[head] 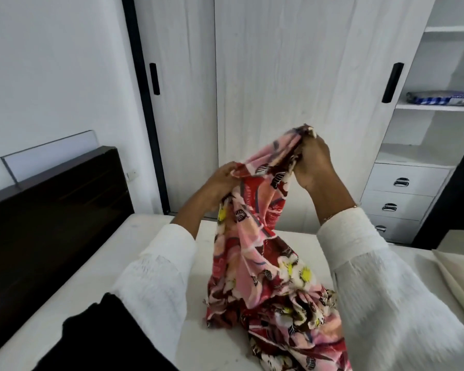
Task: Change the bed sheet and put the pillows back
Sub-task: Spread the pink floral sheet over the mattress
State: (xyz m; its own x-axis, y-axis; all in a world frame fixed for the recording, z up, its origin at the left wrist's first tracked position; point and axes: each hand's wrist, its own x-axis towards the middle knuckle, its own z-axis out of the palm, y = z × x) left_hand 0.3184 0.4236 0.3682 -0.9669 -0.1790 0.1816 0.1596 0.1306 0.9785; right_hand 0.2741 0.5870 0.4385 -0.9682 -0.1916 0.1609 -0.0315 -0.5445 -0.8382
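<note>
A pink and red floral bed sheet (263, 253) hangs bunched from both my hands over the bare white mattress (97, 266). My left hand (220, 180) grips a fold of its upper edge. Higher up and to the right, my right hand (315, 163) clutches another gathered part of the edge. The sheet's lower end lies crumpled on the mattress in front of me. No pillows are in view.
A dark wooden headboard (46, 210) runs along the left. White sliding wardrobe doors (279, 84) stand behind the bed, with open shelves and drawers (402, 194) at the right. A cream cloth (458, 274) lies at the bed's right edge. Something black (91, 336) fills the lower left.
</note>
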